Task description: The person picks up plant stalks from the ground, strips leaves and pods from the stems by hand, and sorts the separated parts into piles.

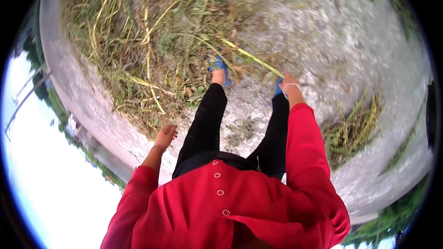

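Observation:
My right hand [289, 83], with a pale bracelet at the wrist, holds the end of a long yellow-green stalk [254, 57]. The stalk runs up and to the left, over the cut plants near my feet. To the left of my legs hangs my left hand [166, 135], its fingers loosely curled and partly hidden; whether they hold anything is not clear. Beneath and beyond it lies a wide spread of dry and green stalks [147, 41] on the ground.
A smaller heap of stalks [353, 131] lies on the grey ground [341, 46] at the right. My feet in blue shoes [225, 71] stand at the edge of the spread plants. Green growth borders the ground at the far right.

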Tool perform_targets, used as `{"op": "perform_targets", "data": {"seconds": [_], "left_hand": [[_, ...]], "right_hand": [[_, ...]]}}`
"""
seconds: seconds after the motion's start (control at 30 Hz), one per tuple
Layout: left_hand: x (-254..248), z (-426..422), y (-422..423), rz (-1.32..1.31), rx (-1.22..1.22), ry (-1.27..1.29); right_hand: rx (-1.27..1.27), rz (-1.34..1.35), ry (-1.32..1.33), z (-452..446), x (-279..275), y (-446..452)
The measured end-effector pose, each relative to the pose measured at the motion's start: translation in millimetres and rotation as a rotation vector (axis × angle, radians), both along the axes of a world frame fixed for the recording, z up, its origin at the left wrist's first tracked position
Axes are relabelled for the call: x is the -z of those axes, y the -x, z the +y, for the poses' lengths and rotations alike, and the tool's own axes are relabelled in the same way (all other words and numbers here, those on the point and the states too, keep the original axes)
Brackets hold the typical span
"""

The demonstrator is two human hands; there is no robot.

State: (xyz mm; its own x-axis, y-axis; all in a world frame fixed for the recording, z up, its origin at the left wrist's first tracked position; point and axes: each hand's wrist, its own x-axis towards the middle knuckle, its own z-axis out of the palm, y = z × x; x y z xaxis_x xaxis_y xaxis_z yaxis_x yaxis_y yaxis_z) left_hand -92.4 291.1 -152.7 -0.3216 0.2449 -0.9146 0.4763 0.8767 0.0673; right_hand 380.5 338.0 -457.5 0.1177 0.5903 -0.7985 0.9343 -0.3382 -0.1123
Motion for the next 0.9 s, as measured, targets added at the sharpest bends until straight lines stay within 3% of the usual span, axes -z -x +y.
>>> {"op": "perform_targets", "data": {"seconds": [0.13, 0.2, 0.27, 0.37, 0.47, 0.53, 0.6, 0.67, 0.77, 0.87, 0.9], "left_hand": [[-6.2, -40.0, 40.5, 0.059, -0.153, 0.019], [-5.9, -50.8, 39.8, 0.047, -0.168, 0.041], [2.0, -52.6, 32.1, 0.011, -0.165, 0.054], [9.6, -46.3, 13.3, -0.088, -0.112, 0.008], [6.8, -28.2, -11.0, -0.162, -0.167, -0.104], [2.3, -25.5, -18.9, -0.201, -0.188, -0.196], [-0.4, -22.3, -19.9, -0.204, -0.213, -0.197], [-6.7, -14.7, -25.4, -0.207, -0.299, -0.196], [-19.0, -6.0, -32.7, -0.209, -0.293, -0.31], [-35.8, 8.5, -45.8, -0.228, -0.281, -0.463], [-42.7, 14.9, -50.8, -0.26, -0.285, -0.514]], "right_hand": [[0.123, 0.279, 0.506, 12.3, 16.3, 22.1], [0.335, 0.409, 0.701, 12.5, 0.2, 26.7], [0.715, 0.515, 0.746, 27.7, -52.8, 39.8], [0.085, 0.342, 0.317, 21.6, -53.4, 54.7], [-0.065, 0.419, -0.03, 38.7, -155.8, 44.6], [0.006, 0.515, -0.405, 18.3, -180.2, 25.6], [0.008, 0.482, -0.246, 39.0, -269.9, 10.3], [-0.016, 0.347, -0.233, 41.4, -311.4, -17.7], [0.018, 0.26, -0.427, 43.3, -351.5, -48.0], [-0.003, 0.348, -0.573, 66.0, -451.4, -49.0], [-0.02, 0.289, -0.614, 69.9, -459.9, -59.7]]}}
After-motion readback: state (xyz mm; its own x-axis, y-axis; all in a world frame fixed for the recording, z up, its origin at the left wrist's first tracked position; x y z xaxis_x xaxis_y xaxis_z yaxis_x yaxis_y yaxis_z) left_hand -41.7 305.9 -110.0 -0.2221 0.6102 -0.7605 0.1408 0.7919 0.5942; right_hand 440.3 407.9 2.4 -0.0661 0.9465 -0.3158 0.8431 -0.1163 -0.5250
